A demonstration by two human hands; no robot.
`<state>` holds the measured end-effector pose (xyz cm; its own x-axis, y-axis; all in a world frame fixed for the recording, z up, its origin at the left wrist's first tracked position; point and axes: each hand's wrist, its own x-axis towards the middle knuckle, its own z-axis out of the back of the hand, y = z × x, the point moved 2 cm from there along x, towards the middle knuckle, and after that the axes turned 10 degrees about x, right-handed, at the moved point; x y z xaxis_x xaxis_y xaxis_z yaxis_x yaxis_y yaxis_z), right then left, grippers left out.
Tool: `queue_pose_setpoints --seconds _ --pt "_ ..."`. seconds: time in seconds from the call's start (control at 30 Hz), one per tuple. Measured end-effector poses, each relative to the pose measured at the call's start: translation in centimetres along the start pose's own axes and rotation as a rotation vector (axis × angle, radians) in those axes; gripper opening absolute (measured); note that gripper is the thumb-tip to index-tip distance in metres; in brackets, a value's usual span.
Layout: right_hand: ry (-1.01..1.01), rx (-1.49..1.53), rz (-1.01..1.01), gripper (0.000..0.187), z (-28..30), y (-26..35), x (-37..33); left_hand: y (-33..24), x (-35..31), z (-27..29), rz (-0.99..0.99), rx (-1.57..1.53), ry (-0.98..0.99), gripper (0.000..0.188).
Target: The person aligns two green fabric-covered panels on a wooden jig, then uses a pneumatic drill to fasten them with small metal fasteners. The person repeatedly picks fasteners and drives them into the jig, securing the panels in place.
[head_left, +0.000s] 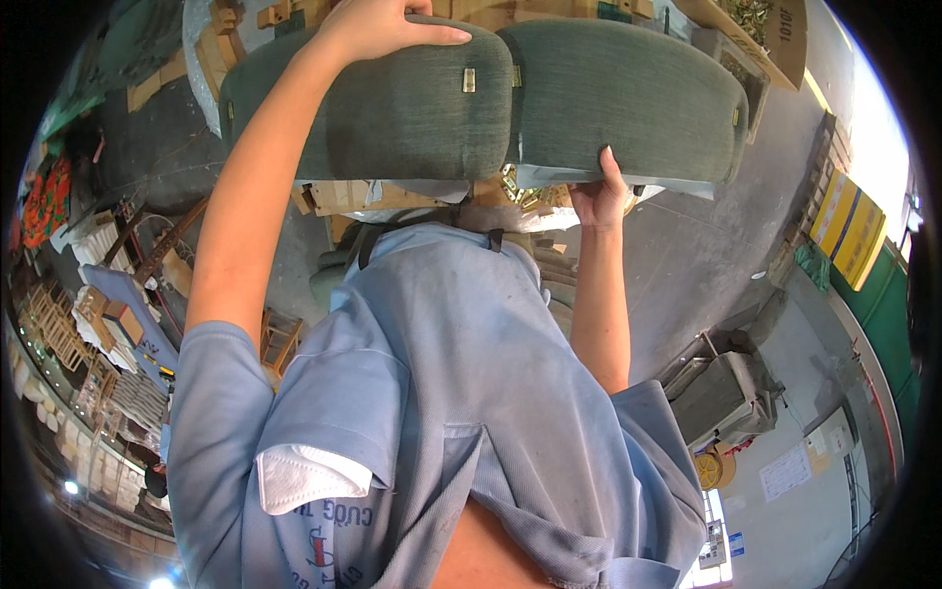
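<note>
Two green upholstered cushions (412, 113), side by side, upper centre of frame.
Left hand (388, 27): thumb across left cushion (412, 113), fingers cropped, grip uncertain; right hand (601, 199): grasping right cushion (628, 98) by lower edge. Brass-coloured fittings (469, 80) apparently already mounted; remaining work indiscernible.

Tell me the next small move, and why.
Probably bring the left hand across to the right green cushion: that hand rests at the far edge of the left green cushion, while only the right hand, thumb at the near edge, touches the right one.

Washed-out glare (880, 103) at upper right
</note>
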<state>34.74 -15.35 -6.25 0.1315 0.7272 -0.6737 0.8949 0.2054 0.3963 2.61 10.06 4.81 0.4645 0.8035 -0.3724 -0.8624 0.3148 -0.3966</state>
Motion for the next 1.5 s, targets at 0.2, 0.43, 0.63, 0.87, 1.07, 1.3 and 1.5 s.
queue_pose_setpoints --seconds 0.2,0.43,0.63,0.87,1.07,1.3,1.5 --pt "-0.017 -0.019 0.024 0.057 0.3 -0.2 0.2 0.4 0.6 -0.9 -0.01 -0.025 -0.037 0.073" --pt "-0.016 -0.005 0.013 0.059 0.3 -0.4 0.4 1.8 0.8 -3.3 0.028 0.048 -0.052 0.067" --pt "-0.009 -0.004 0.022 0.06 0.6 -0.6 0.7 2.5 0.5 -4.0 0.018 -0.006 -0.101 0.068" --pt "-0.004 -0.015 0.006 0.06 0.6 -0.3 0.7 2.3 0.4 -3.8 0.043 0.006 -0.068 0.067" --pt "-0.003 -0.007 0.026 0.06 0.3 -0.4 0.7 2.7 0.3 -4.0 0.032 0.049 -0.091 0.068" --pt "-0.011 -0.023 0.038 0.059 -0.1 -0.6 0.6 -1.3 -2.7 -1.4 -0.091 -0.063 -0.428 0.052" --pt "0.011 0.025 0.02 0.055 0.1 -0.5 0.7 -14.5 -14.6 5.9 -0.533 -1.293 -0.409 0.039"
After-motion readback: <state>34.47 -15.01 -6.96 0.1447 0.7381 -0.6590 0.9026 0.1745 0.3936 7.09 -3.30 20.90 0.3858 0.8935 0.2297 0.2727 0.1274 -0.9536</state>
